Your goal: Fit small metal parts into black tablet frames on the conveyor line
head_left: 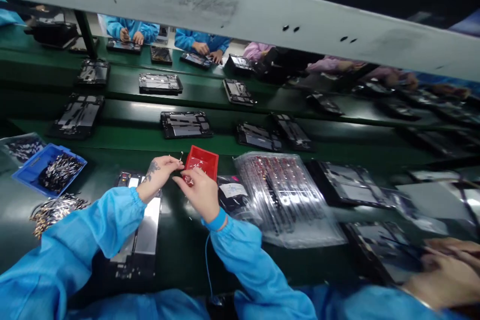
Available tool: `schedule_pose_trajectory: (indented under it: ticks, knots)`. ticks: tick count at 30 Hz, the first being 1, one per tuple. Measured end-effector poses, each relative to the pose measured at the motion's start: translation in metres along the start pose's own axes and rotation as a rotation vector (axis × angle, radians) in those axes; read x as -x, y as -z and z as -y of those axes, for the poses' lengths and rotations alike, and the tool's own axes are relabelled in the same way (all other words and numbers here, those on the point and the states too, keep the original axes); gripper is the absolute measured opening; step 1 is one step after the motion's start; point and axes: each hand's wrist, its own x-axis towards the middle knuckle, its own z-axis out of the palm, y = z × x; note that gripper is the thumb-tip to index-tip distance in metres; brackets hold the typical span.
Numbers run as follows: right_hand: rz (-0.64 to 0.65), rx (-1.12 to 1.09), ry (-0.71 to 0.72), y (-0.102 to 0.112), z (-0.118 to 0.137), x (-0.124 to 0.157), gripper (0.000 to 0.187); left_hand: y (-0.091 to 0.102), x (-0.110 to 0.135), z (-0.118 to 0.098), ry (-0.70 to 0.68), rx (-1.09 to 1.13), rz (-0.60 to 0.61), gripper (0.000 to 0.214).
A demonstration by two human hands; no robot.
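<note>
My left hand (pixel 162 171) is closed in a pinch on a small thin part (pixel 182 154), which sticks up past the fingertips. Its exact kind is too small to make out. Beside it, my right hand (pixel 200 191) reaches over the near edge of a red bin (pixel 210 158) that holds small white and metallic pieces. Thumb and forefinger of that hand are apart, with nothing clear between them. A blue band with a cord circles the right wrist. Partly under my left forearm lies an opened tablet-like device (pixel 147 235), its inner parts showing.
At left, a blue bin (pixel 80 159) holds many small cables, with a loose cable pile (pixel 62 212) in front. Right of the red bin lies a clear bag of strip-like parts (pixel 288 195). Opened devices (pixel 186 124) line the green ledges. A co-worker's hands (pixel 446 265) are at right.
</note>
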Motion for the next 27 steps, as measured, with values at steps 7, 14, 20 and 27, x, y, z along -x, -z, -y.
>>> schedule_pose_trajectory:
  ticks: [7, 14, 20, 27]
  knots:
    - [0.181, -0.647, -0.274, -0.024, 0.048, -0.008, 0.031, 0.048, 0.043, -0.017, -0.007, 0.151, -0.052, 0.036]
    - [0.513, -1.015, -0.512, -0.034, 0.079, 0.008, 0.035, 0.108, 0.096, 0.018, 0.073, -0.026, -0.071, 0.03]
    - [0.366, -0.586, -0.092, -0.045, 0.095, 0.021, 0.026, 0.138, 0.119, 0.033, 0.011, -0.27, -0.092, 0.023]
    - [0.68, -0.543, -0.205, -0.08, 0.088, 0.028, 0.029, 0.169, 0.141, 0.089, 0.204, -0.424, -0.269, 0.02]
